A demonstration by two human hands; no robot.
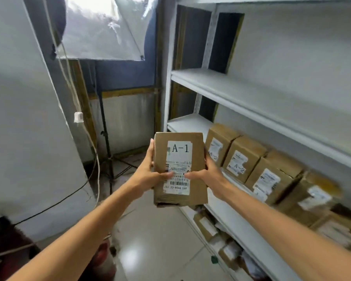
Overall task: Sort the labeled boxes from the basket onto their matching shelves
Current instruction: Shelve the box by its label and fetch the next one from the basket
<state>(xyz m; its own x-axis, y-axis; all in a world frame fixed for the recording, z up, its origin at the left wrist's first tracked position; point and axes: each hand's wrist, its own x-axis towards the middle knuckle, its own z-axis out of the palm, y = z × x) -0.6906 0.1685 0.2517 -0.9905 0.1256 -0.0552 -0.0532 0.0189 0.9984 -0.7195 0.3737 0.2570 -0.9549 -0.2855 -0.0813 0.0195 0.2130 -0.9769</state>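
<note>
I hold a brown cardboard box (180,169) up in front of me with both hands; its white label reads A-1. My left hand (148,173) grips its left side with the thumb across the label. My right hand (207,175) grips the right side, thumb also on the label. To the right stands a white shelf unit (221,92). Its middle shelf (190,122) carries a row of several brown boxes (243,159), two with labels reading A-2. The shelf above that row is bare in its near part. The basket is out of view.
The lowest shelf holds more boxes and packets (207,226). A softbox light on a black tripod (109,159) stands at the back left, with cables (93,151) hanging down a grey wall. Pale tiled floor (160,240) lies between me and the shelves.
</note>
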